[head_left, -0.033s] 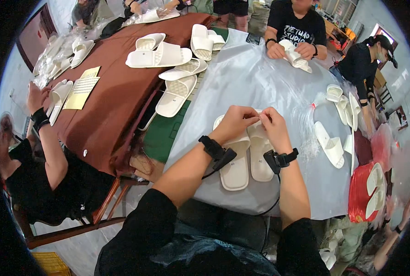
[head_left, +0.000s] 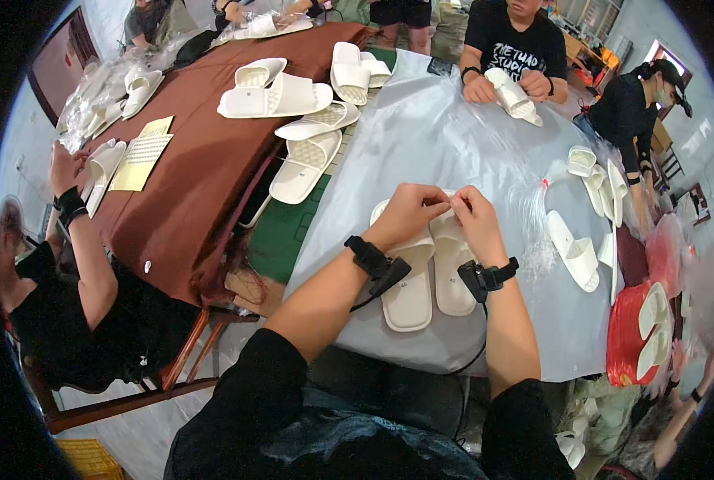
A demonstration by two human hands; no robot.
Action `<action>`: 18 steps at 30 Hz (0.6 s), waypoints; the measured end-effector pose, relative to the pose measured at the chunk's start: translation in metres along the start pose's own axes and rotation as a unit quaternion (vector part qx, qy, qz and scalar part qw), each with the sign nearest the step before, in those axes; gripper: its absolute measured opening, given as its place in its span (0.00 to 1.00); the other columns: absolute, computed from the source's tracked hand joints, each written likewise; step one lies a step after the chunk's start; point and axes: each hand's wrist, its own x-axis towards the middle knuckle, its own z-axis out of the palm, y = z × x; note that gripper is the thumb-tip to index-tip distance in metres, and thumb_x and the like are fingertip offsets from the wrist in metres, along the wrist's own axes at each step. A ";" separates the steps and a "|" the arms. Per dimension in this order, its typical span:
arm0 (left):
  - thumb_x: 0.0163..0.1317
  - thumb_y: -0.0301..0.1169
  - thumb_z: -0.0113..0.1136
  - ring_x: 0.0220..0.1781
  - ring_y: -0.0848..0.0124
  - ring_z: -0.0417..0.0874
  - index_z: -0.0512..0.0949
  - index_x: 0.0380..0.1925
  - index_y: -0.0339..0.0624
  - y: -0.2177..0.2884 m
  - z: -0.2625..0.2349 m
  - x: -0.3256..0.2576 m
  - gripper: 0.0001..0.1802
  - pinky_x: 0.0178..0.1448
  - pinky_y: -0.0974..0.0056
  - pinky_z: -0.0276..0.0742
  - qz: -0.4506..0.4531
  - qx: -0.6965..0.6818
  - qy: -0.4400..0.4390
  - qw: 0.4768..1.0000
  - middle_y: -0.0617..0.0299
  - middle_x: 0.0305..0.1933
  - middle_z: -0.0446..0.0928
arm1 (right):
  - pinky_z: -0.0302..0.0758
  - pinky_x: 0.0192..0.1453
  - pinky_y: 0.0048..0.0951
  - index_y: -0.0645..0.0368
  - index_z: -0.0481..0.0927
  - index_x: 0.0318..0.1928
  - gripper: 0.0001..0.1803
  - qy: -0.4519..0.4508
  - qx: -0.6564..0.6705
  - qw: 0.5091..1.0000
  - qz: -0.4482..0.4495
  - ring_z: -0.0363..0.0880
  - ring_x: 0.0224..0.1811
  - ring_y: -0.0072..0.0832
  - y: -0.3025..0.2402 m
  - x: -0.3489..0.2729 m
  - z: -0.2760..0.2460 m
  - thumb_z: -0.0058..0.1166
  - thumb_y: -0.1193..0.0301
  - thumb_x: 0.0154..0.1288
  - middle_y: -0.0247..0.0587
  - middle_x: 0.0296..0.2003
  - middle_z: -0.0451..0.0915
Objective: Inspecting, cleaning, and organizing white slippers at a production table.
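1. Head view, place: the left slipper and the right slipper, both off-white, lie side by side on the grey-covered bench, directly in front of the person, footbeds up.
2. Head view, grip: the left hand and the right hand each have thumb and fingertips drawn together, the two pinches almost meeting. Whether anything thin is caught between them, I cannot tell.
3. Head view, relation: the slippers' long axes run away from the person, heel ends nearest the body, so the heels lie on the person's side of both grips. The left hand is nearer the left slipper, hiding much of its strap; the right hand is nearer the right slipper. Contact is unclear.
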 end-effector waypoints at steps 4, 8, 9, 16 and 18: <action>0.60 0.30 0.62 0.27 0.77 0.75 0.83 0.35 0.32 -0.001 0.000 0.001 0.10 0.34 0.68 0.74 0.009 0.019 0.004 1.000 0.58 0.25 0.80 | 0.67 0.34 0.24 0.63 0.72 0.35 0.10 -0.005 0.044 0.999 -0.008 0.66 0.27 0.20 0.001 0.002 0.000 0.49 0.68 0.70 0.33 0.24 0.70; 0.60 0.31 0.63 0.27 0.77 0.75 0.83 0.35 0.32 -0.003 0.001 0.003 0.11 0.34 0.68 0.74 0.007 0.033 0.009 0.999 0.60 0.25 0.80 | 0.67 0.34 0.25 0.64 0.72 0.36 0.10 -0.011 0.082 0.996 0.009 0.66 0.27 0.20 0.006 0.001 0.000 0.48 0.68 0.69 0.32 0.24 0.69; 0.60 0.32 0.63 0.27 0.78 0.76 0.83 0.35 0.33 -0.004 0.003 0.003 0.11 0.34 0.68 0.74 -0.001 0.032 0.009 0.999 0.60 0.25 0.80 | 0.67 0.34 0.25 0.64 0.72 0.36 0.10 -0.008 0.081 0.997 0.008 0.66 0.27 0.20 0.008 0.001 -0.002 0.48 0.68 0.69 0.32 0.24 0.69; 0.56 0.30 0.64 0.28 0.73 0.81 0.83 0.34 0.32 -0.011 0.003 0.002 0.10 0.36 0.67 0.77 0.006 -0.024 0.020 1.000 0.56 0.27 0.83 | 0.70 0.34 0.33 0.63 0.74 0.42 0.10 -0.024 -0.102 0.993 -0.047 0.75 0.27 0.35 -0.037 -0.024 -0.018 0.54 0.68 0.67 0.47 0.26 0.77; 0.61 0.31 0.63 0.30 0.78 0.77 0.83 0.35 0.32 -0.010 0.001 0.000 0.11 0.36 0.70 0.74 0.031 -0.024 0.014 0.999 0.62 0.28 0.81 | 0.73 0.34 0.39 0.61 0.75 0.44 0.12 -0.057 -0.198 0.977 -0.049 0.79 0.29 0.46 -0.060 -0.040 -0.025 0.59 0.69 0.62 0.51 0.27 0.80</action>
